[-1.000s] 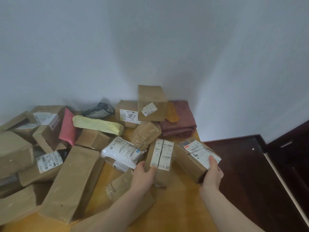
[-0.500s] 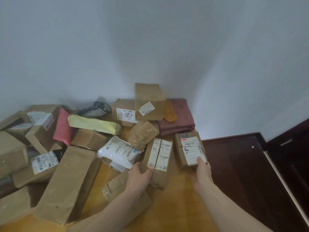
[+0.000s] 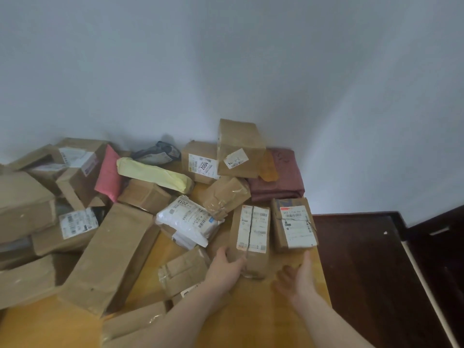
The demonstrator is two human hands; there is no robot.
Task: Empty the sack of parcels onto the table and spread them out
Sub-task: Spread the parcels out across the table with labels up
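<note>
Many brown cardboard parcels lie across the yellow wooden table (image 3: 263,312). My left hand (image 3: 224,268) grips the near left edge of a labelled box (image 3: 252,229) standing near the table's right side. My right hand (image 3: 297,277) is open just below a second labelled box (image 3: 293,223), apart from it, fingers spread. That box lies flat by the table's right edge. A folded maroon sack (image 3: 281,175) sits in the far right corner against the wall.
A long brown box (image 3: 110,254), a white poly mailer (image 3: 188,218), a yellow mailer (image 3: 155,173) and a pink one (image 3: 109,172) crowd the left and middle. Stacked boxes (image 3: 238,149) stand at the back. Dark floor (image 3: 364,272) lies beyond the right edge.
My right hand set the right-hand box down flat near the table's edge, then let go and drew back. My left hand has kept its hold on the middle box.
</note>
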